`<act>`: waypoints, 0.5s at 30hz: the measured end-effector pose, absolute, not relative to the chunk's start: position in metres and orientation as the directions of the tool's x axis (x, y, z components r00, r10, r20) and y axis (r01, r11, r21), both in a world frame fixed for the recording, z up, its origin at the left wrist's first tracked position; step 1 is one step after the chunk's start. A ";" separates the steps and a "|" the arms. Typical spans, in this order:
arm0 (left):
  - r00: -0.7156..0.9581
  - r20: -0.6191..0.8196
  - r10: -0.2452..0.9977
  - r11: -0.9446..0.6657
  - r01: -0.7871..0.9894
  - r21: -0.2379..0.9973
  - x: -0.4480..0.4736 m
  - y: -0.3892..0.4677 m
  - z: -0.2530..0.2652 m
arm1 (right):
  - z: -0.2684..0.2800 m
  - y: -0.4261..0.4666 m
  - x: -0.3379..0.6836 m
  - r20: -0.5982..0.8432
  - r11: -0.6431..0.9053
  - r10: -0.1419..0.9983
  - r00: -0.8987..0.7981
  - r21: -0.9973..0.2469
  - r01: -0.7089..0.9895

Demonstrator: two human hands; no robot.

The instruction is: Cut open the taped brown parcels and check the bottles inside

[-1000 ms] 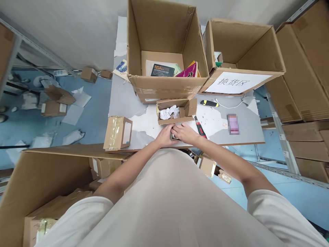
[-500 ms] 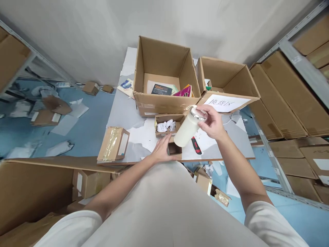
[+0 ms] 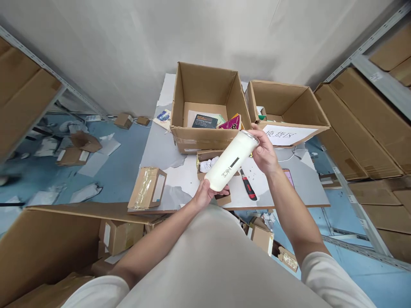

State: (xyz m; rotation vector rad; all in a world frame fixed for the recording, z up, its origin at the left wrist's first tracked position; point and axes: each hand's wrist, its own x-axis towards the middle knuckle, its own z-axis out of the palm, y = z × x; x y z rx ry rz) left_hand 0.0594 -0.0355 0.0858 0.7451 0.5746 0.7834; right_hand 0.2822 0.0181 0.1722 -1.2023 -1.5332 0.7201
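A cream-white bottle (image 3: 231,160) with dark lettering and a silvery rim is held tilted over the table, its top end up and to the right. My right hand (image 3: 263,149) grips it near the rim. Around its lower end my left hand (image 3: 207,193) is closed, thumb on the side and fingers beneath. Partly hidden below that hand stands a small cardboard box (image 3: 225,199). Behind the bottle is an open carton (image 3: 201,161) with crumpled white paper. To the right lies a red and black utility knife (image 3: 248,185).
A large open box (image 3: 205,139) holding books stands at the back, beside another open box (image 3: 289,133) bearing a handwritten sign. A taped carton (image 3: 147,187) sits at the table's left. Shelves with cartons (image 3: 362,128) flank the right; litter and boxes lie on the blue floor.
My left hand has moved from the small box to the bottle's lower end. The bottle is tilted further, and its lettering now faces up. The view has shifted slightly.
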 end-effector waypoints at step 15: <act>0.456 -0.228 0.861 0.401 -0.330 0.855 0.069 -0.046 0.077 | 0.158 0.021 0.286 0.223 0.218 0.971 0.088 -0.974 0.066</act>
